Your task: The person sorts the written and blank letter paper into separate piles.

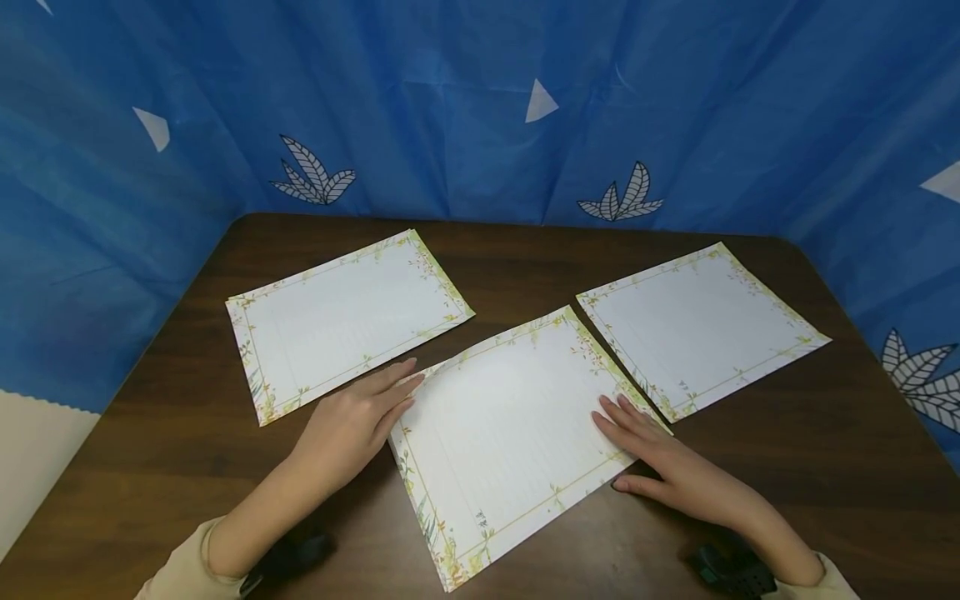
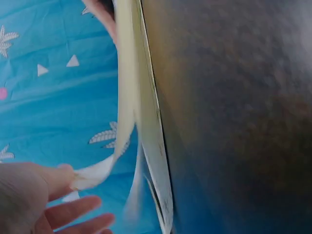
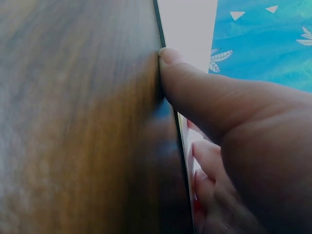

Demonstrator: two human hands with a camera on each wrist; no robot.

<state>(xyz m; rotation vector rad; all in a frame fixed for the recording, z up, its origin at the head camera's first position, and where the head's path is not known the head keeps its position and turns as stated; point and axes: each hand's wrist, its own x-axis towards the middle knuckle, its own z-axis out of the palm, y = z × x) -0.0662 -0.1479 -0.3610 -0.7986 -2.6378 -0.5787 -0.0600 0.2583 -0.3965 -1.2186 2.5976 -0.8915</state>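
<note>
A stack of white sheets of paper (image 1: 510,425) with a floral border lies at an angle in the middle of the table. At its upper left corner is my left hand (image 1: 356,417); in the left wrist view its thumb and fingers (image 2: 61,180) pinch a lifted sheet's corner (image 2: 95,173). That sheet bends away from the others below it. My right hand (image 1: 667,462) rests with extended fingers on the stack's right part. Its thumb (image 3: 183,73) touches the table beside the paper's near edge.
More matching bordered sheets (image 1: 352,325) lie at the upper left of the brown table (image 1: 135,467). Another bordered sheet (image 1: 697,325) lies at the upper right, close beside the middle stack. A blue curtain (image 1: 465,108) with leaf prints hangs behind the table.
</note>
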